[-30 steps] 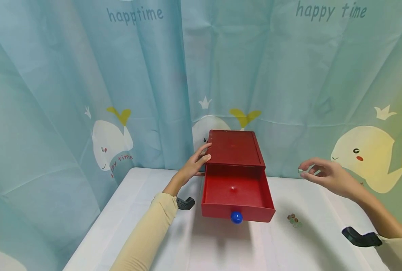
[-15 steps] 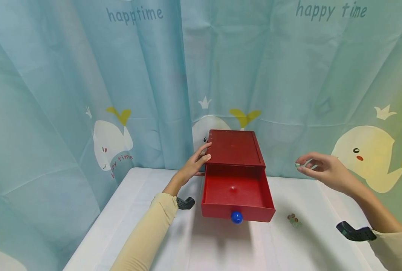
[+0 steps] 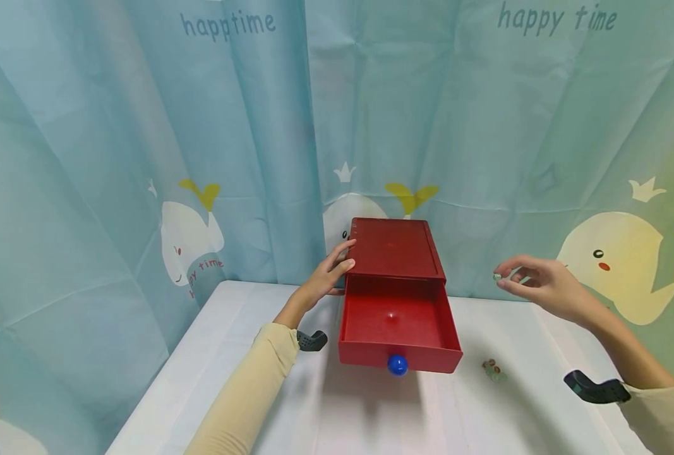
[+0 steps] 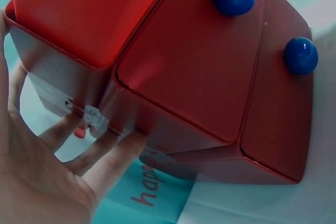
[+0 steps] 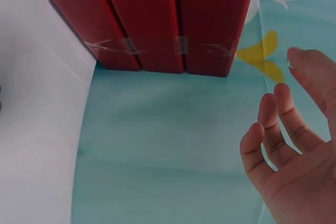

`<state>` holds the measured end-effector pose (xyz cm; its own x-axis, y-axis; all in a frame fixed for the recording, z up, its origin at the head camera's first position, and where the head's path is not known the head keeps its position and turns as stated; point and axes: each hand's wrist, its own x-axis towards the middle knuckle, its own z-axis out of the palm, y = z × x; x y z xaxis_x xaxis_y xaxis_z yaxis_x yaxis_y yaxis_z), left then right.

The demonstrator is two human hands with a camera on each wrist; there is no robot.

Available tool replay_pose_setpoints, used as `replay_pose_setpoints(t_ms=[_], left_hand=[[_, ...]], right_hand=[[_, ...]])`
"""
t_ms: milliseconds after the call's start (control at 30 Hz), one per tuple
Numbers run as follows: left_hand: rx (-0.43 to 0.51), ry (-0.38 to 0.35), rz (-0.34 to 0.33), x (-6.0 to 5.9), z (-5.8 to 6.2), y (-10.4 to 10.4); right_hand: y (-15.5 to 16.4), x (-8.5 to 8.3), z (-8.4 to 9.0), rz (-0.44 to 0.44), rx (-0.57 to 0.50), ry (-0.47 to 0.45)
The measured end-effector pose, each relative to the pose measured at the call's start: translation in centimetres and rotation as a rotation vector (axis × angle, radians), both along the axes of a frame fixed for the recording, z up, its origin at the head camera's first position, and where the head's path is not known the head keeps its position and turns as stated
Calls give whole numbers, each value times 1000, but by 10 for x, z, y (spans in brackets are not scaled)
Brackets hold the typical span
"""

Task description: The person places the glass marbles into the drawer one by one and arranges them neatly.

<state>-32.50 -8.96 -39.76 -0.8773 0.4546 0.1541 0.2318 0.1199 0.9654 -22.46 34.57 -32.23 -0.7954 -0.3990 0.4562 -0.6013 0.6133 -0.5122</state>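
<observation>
A red drawer cabinet [image 3: 393, 246] stands on the table, its top drawer [image 3: 365, 354] pulled out, with a blue knob [image 3: 398, 364] on the front. My left hand [image 3: 319, 281] rests on the cabinet's left side. In the left wrist view its fingers [image 4: 113, 163] lie spread along that side, below the top drawer. Right of the cabinet, up off the table, my right hand [image 3: 541, 287] pinches a small pale green piece [image 3: 497, 277] between thumb and index finger. That piece is mostly hidden in the right wrist view, where the other fingers [image 5: 273, 124] are loosely bent.
Several small brown and pale green pieces [image 3: 493, 371] lie on the white table [image 3: 291, 404], right of the open drawer. Two lower drawers with blue knobs [image 4: 301, 56] are closed. Behind the table hangs a blue-green curtain [image 3: 257, 126] with whale prints.
My right hand has moved slightly left and up with the small pale green piece, then almost stopped. The left hand and the cabinet have stayed in place.
</observation>
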Motion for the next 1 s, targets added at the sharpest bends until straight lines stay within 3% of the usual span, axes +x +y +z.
replay_pose_setpoints(t_ms=[300, 600, 1000], left_hand=[[-2, 0, -1, 0, 1, 0], [-5, 3, -8, 1, 1, -1], [0, 2, -6, -1, 0, 0]], right_hand=[[-8, -6, 6, 19, 40, 39], [-24, -10, 23, 107, 73, 41], [-54, -17, 38, 174, 99, -22]])
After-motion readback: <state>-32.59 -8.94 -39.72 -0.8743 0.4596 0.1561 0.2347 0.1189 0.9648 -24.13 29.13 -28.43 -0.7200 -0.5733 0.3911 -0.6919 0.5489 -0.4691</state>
